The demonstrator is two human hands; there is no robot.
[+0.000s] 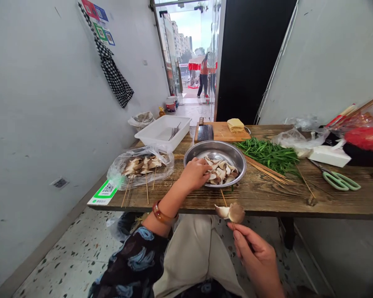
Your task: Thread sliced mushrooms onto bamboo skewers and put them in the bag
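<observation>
As the right hand's [255,248] fingers pinch the skewer [224,198] behind its mushrooms [237,213] near the worktop's [267,198] edge, the left hand [196,174], in the bowl [216,151], grip unclear, should best choose thick pieces [223,170].

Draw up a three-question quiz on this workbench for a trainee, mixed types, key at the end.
1. Multiple choice. Where is the left hand?
a) inside the white tub
b) at the mushroom pieces in the metal bowl
c) on the green scissors

2. True or false: the cleaver lies on the cutting board.

3. Fill in the blank: the right hand holds a thin ____ threaded with more mushroom.

Key: 1. b. 2. True. 3. skewer.
</observation>
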